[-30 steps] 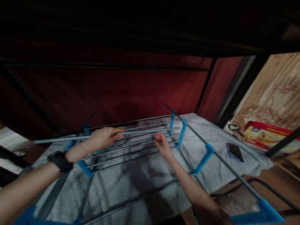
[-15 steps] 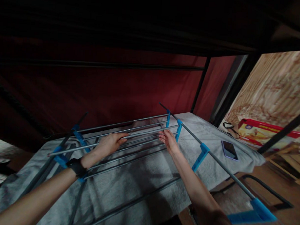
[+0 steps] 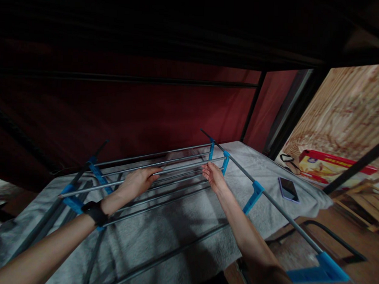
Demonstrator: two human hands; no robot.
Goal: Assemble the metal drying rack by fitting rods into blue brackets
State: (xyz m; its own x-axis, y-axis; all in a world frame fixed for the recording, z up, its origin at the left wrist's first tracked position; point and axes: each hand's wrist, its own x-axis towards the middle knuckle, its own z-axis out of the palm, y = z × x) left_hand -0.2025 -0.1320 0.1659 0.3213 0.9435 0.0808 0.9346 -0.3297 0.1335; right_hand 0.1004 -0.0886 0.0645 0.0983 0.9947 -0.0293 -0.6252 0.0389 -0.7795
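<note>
Two hands, left hand (image 3: 137, 182) and right hand (image 3: 213, 176), fingers curled round one grey rod (image 3: 179, 166), steadying it across the drying rack (image 3: 256, 193) over the blanket (image 3: 161, 228)

Dim room; dark red wall (image 3: 153, 111), plywood panel (image 3: 342, 110) right, possibly wooden floor (image 3: 300, 253).

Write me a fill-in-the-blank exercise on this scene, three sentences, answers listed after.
1. Both hands grip the same metal rod of a drying rack whose plastic joints are coloured ____.
2. The left hand has a black ____ at its wrist.
3. Beyond the right hand, a ____ lies flat on the grey blanket.

Answers: blue; watch; phone
</note>
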